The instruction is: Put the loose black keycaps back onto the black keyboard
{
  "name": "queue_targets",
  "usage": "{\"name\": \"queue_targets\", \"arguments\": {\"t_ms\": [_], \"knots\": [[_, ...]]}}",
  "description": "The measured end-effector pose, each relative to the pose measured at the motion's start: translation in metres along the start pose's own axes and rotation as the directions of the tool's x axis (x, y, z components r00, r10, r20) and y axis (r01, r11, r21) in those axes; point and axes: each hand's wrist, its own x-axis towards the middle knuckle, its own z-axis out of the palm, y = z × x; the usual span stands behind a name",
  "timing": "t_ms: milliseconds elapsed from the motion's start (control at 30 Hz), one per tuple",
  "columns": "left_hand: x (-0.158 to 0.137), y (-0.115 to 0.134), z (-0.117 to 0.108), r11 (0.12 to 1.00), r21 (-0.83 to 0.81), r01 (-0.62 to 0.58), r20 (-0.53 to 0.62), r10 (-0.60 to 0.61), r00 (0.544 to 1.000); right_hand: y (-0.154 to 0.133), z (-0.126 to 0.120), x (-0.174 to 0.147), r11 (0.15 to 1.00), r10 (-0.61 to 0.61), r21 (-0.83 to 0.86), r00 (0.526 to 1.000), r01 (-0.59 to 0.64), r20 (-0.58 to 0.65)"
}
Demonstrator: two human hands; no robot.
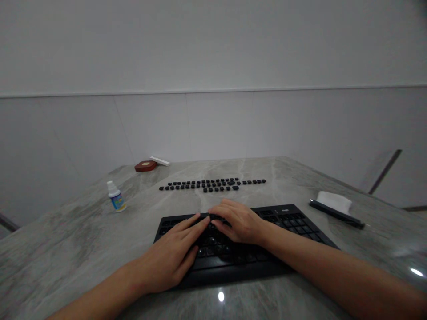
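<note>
An indoor room, home or office unclear, shown by a marble-patterned table and pale wall.

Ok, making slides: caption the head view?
Left hand and right hand at a black keyboard, loose keycaps in rows beyond.

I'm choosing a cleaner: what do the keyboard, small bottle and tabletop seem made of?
Keyboard: probably black plastic, fairly matte, judging by its dull, moulded-looking frame.
Small bottle: likely plastic, given its white nozzle-like top; finish unclear.
Tabletop: polished stone or imitation, with grey veining and light reflections.
</note>
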Motion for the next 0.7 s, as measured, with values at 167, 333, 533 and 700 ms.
{"name": "queue_targets", "arguments": {"t_ms": [167,333,533,700], "knots": [[0.0002,-0.0002,-0.0003,1.000,0.005,-0.007,-0.002,0.007,1.000,0.0002,-0.0006,-0.0001,1.000,-0.017,-0.020,1.000,0.018,0.008],[-0.0007,-0.0012,-0.0001,1.000,0.000,-0.025,-0.005,0.025,1.000,0.0008,-0.0025,-0.0026,0.996,0.062,0.055,0.997,-0.064,0.048],[0.0009,-0.0005,-0.0025,0.999,-0.015,-0.036,0.008,0.036,0.999,0.0070,-0.0018,-0.0050,0.925,0.158,0.319,0.972,-0.208,0.175],[0.0019,0.0000,-0.0045,0.999,-0.030,-0.035,0.011,0.036,0.999,0.0091,0.0008,-0.0061,0.894,0.173,0.376,0.961,-0.245,0.217]]}}
